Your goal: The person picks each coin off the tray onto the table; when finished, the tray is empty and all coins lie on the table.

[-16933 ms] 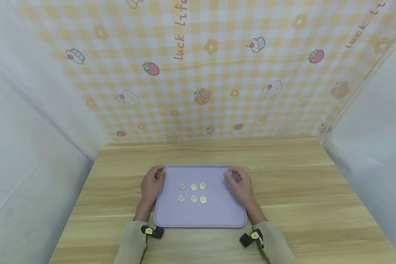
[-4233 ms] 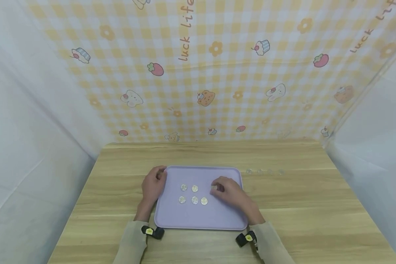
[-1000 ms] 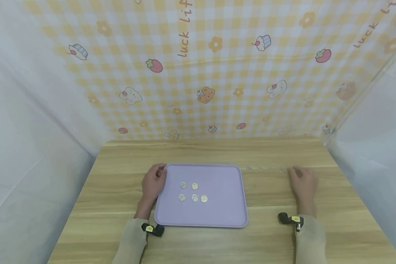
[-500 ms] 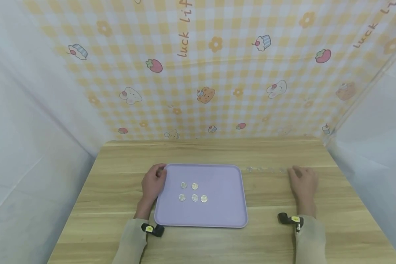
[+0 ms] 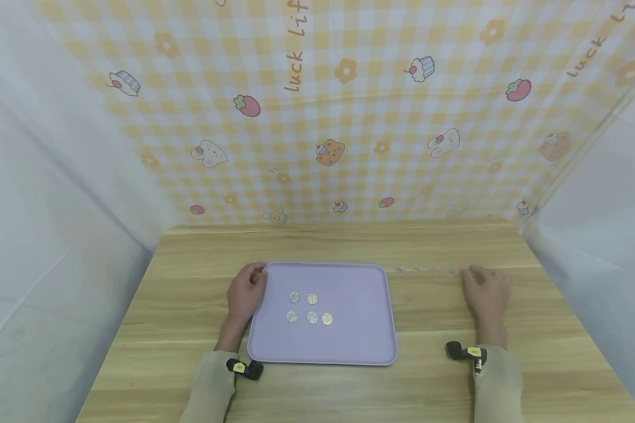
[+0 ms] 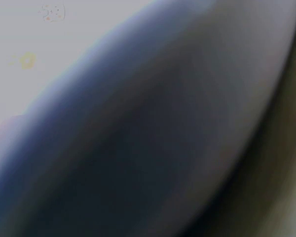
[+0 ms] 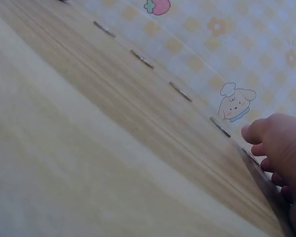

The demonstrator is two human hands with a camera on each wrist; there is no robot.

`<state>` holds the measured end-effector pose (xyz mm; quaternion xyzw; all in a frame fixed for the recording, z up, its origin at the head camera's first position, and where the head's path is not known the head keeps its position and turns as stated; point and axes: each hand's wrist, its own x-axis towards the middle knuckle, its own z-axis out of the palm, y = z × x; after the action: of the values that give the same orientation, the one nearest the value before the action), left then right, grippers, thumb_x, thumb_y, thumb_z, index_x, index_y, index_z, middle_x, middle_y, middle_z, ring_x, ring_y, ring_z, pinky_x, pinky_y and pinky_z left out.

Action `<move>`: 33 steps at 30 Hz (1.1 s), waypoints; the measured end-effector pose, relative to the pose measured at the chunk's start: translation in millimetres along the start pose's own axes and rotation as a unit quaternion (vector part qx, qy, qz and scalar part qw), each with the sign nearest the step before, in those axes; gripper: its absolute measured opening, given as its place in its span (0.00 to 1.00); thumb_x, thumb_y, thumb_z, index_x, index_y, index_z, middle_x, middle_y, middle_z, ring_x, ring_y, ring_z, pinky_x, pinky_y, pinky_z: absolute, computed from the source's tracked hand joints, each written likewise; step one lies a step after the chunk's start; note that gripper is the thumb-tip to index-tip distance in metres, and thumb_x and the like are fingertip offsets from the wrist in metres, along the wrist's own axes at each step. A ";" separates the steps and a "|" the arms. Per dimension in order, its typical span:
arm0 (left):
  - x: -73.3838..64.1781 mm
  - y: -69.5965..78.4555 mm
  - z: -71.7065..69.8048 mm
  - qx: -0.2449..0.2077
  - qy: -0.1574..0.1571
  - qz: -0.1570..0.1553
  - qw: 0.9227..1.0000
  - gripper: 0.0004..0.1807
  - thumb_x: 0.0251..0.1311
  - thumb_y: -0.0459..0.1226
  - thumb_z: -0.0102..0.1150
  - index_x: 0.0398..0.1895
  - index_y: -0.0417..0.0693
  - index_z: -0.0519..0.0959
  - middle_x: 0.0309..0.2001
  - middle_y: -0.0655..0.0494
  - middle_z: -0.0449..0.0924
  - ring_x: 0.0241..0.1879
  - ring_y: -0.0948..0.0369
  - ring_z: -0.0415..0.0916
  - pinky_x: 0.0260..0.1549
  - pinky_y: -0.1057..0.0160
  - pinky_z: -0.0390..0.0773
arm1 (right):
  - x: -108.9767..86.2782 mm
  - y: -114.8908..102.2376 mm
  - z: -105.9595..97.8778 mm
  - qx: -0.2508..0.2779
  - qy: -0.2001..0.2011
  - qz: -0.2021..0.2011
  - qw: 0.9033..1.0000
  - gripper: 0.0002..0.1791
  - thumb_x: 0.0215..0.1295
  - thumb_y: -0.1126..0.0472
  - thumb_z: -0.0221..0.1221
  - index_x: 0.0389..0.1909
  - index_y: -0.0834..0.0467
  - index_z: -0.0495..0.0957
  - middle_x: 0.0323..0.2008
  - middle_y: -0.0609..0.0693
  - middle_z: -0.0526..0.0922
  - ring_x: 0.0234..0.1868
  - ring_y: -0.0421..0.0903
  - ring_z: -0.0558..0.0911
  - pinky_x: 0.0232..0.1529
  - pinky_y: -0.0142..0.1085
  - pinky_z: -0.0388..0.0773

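Fingers of left hand grip tray; right hand low by end coin, fingers' hold unclear

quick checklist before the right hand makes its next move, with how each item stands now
1. Tray steadied: ok, the left hand is on its left edge.
2. Coins available on the tray: ok, five tray coins lie apart from one another.
3. Row on the table lined up: ok, its five coins run roughly in a line.
4. Right hand clear of the row: not ok, it is at the end coin.
5. End coin let go: cannot tell, the hand partly hides it.
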<state>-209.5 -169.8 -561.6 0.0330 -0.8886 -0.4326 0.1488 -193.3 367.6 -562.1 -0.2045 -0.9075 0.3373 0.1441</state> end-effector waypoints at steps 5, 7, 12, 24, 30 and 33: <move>-1.3 0.3 0.3 -0.001 -0.004 -0.005 1.000 0.13 0.67 0.39 0.58 0.51 0.48 0.83 0.26 0.53 0.78 0.23 0.60 0.71 0.23 0.63 0.70 | 0.2 1.5 -0.2 0.037 0.008 0.008 0.999 0.26 0.71 0.48 0.52 0.60 0.63 0.77 0.60 0.65 0.74 0.64 0.63 0.64 0.63 0.59 0.57; -1.7 0.3 0.3 0.000 -0.006 -0.008 1.000 0.13 0.67 0.39 0.58 0.51 0.48 0.83 0.26 0.53 0.78 0.23 0.60 0.71 0.23 0.63 0.70 | 0.1 1.5 -0.5 0.052 0.012 0.017 0.998 0.27 0.71 0.48 0.52 0.61 0.63 0.76 0.61 0.64 0.74 0.66 0.62 0.63 0.65 0.59 0.57; -1.7 0.6 -0.1 0.000 -0.006 -0.004 1.000 0.13 0.67 0.40 0.57 0.51 0.48 0.82 0.26 0.52 0.79 0.23 0.60 0.71 0.24 0.63 0.70 | -0.8 -0.8 -1.1 0.088 0.010 0.059 0.994 0.30 0.71 0.44 0.52 0.66 0.59 0.72 0.67 0.61 0.67 0.69 0.59 0.59 0.67 0.59 0.56; -2.1 -0.5 -0.8 -0.005 -0.003 -0.004 1.000 0.12 0.67 0.39 0.58 0.50 0.49 0.83 0.26 0.53 0.79 0.22 0.60 0.71 0.23 0.63 0.70 | -17.6 -28.1 4.4 0.163 0.090 0.076 0.980 0.25 0.72 0.45 0.52 0.57 0.61 0.76 0.58 0.55 0.69 0.63 0.52 0.63 0.64 0.51 0.57; 0.2 -0.5 -0.4 -0.002 -0.005 -0.006 1.000 0.13 0.67 0.40 0.58 0.51 0.49 0.83 0.26 0.53 0.78 0.21 0.60 0.70 0.22 0.64 0.69 | -26.5 -41.9 11.6 0.186 0.091 0.041 0.978 0.23 0.72 0.48 0.52 0.54 0.63 0.78 0.54 0.54 0.72 0.60 0.52 0.66 0.63 0.52 0.58; 0.9 0.2 -0.4 -0.001 -0.007 -0.006 1.000 0.13 0.67 0.39 0.58 0.51 0.48 0.82 0.26 0.53 0.78 0.21 0.60 0.70 0.22 0.63 0.69 | -27.5 -43.3 15.5 0.191 0.088 0.024 0.977 0.22 0.71 0.50 0.53 0.53 0.64 0.78 0.54 0.54 0.72 0.61 0.52 0.66 0.64 0.52 0.58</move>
<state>-210.2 -170.2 -561.0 0.0354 -0.8888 -0.4349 0.1400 -187.3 316.3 -547.8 -0.2239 -0.8052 0.4883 0.2514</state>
